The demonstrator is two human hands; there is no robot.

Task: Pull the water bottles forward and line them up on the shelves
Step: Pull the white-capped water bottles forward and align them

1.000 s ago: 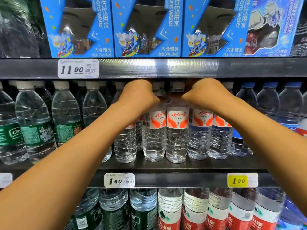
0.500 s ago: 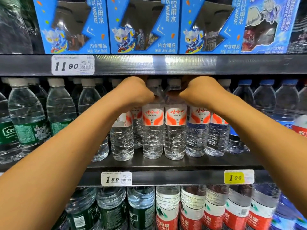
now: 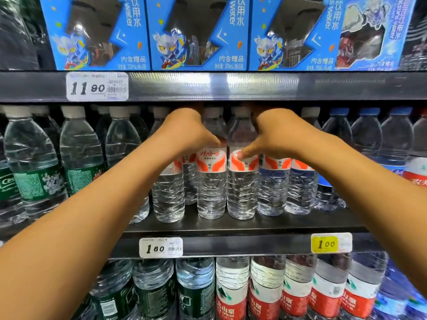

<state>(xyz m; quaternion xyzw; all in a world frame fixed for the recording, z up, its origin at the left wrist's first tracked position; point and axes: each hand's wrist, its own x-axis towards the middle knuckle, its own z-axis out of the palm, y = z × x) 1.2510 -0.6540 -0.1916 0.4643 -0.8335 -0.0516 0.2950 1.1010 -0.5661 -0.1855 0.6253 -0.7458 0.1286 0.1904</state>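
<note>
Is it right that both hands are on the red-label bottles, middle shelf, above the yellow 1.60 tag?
Not quite. The head view shows the 1.60 tag is white; the yellow tag reads 1.00. Both the left hand and right hand are on the red-label bottles, middle shelf.

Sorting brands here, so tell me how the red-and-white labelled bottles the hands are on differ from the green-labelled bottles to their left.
The red-and-white labelled bottles are slim with ribbed bodies; the green-labelled bottles look wider with rounded shoulders. The left hand and right hand grip the former; the latter stand untouched. Both are clear, pale-capped and upright.
</note>
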